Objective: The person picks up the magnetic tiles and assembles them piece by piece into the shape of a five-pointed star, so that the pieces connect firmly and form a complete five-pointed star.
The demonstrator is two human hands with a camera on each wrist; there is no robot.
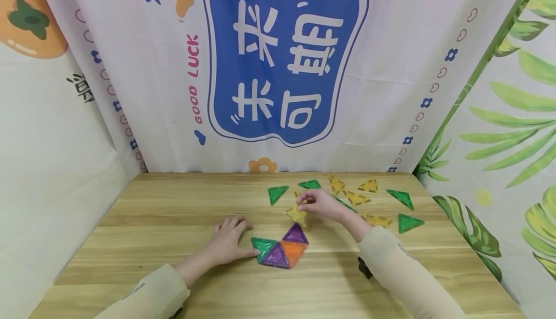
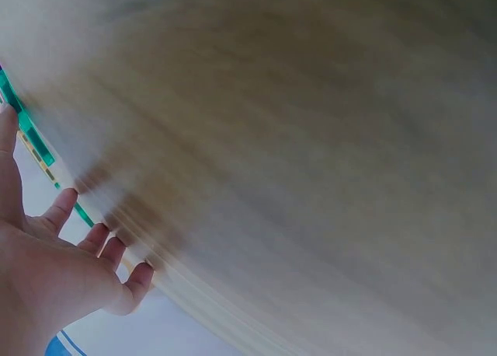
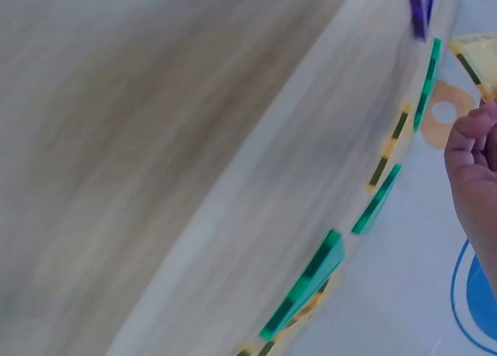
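Observation:
Translucent triangular tiles lie joined on the table: a green tile [image 1: 263, 247], a purple tile [image 1: 276, 256], an orange piece [image 1: 294, 251] and, at the upper right, a second purple tile [image 1: 296, 235]. My left hand [image 1: 227, 242] rests beside this group, thumb against the green tile's left edge, the other fingers loosely spread. Just beyond the group, my right hand [image 1: 323, 205] pinches a yellow triangle tile [image 1: 297, 215] by its upper end. The right wrist view shows that yellow tile [image 3: 479, 57] held off the table between fingertips and thumb.
Loose tiles lie at the back right of the wooden table [image 1: 173, 208]. Among them are a green triangle [image 1: 278, 194], a yellow triangle [image 1: 368, 186] and another green triangle [image 1: 410, 223]. A printed curtain [image 1: 173, 155] hangs behind the table's far edge.

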